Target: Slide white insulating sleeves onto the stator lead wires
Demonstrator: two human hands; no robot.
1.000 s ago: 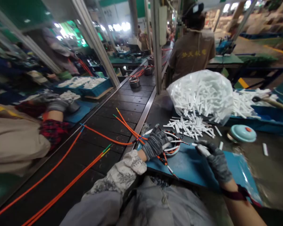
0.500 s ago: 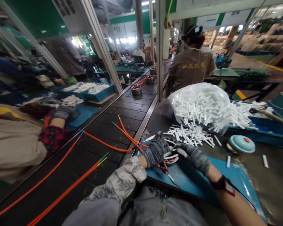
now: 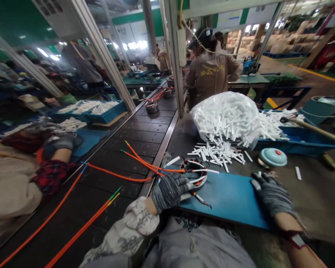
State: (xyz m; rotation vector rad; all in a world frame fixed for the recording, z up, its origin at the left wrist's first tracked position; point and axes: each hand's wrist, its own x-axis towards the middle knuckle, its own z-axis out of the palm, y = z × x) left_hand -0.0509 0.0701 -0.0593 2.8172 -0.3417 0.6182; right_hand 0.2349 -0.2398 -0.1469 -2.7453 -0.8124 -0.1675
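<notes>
A motor stator (image 3: pixel 194 172), ring-shaped and wound with wires in orange and white sleeves, rests on the blue board (image 3: pixel 229 193). At its near left side, my left hand (image 3: pixel 170 191) in a grey knit glove is closed on the rim, the thumb towards me. Several orange leads (image 3: pixel 120 174) run from it onto the conveyor. My gloved right hand (image 3: pixel 275 193) grips the board's right edge, thumb on top; the fingers' undersides are hidden. White sleeve pieces (image 3: pixel 219 152) lie loose behind the stator.
A clear bag (image 3: pixel 226 117) of white sleeves stands before a blue tray (image 3: pixel 304 143). A pale blue round canister (image 3: pixel 273 158) is at the right. The conveyor (image 3: pixel 145 130) carries further stators (image 3: pixel 152 107). A co-worker's gloved hand (image 3: pixel 63 143) is across it at left.
My right hand has left the stator and moved right to the board's edge. The board's right part has turned away from me. My left hand stays at the stator, slightly nearer me.
</notes>
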